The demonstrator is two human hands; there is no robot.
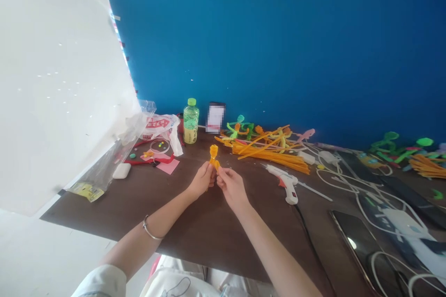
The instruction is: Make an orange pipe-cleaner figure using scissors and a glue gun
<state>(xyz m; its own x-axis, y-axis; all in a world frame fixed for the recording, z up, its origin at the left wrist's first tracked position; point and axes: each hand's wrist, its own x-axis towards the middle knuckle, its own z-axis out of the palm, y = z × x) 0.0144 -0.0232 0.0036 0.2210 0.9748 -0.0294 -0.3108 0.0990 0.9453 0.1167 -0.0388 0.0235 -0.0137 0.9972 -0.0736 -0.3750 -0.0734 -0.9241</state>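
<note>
Above the dark table, both my hands meet around a small orange pipe-cleaner flower (pixel 213 151). My left hand (pixel 202 178) is closed on its lower part, the stem, with the flower's head standing up over the fingers. With thumb and fingers pinched, my right hand (pixel 232 185) grips an orange looped part at the flower's side. The fingers partly hide the stem. Beyond my hands lies a bundle of orange pipe cleaners (pixel 272 158). To the right a white hot glue gun (pixel 287 184) rests on the tabletop, a glue stick at its back.
A green-capped bottle (pixel 191 123) and a propped phone (pixel 215 118) stand at the back. Left are plastic bags (pixel 160 127), red-handled scissors (pixel 163 161), pink paper (pixel 170 167) and a white case (pixel 121 171). Right are tangled cables (pixel 343 183), a phone (pixel 355 241) and pipe-cleaner figures (pixel 386 144).
</note>
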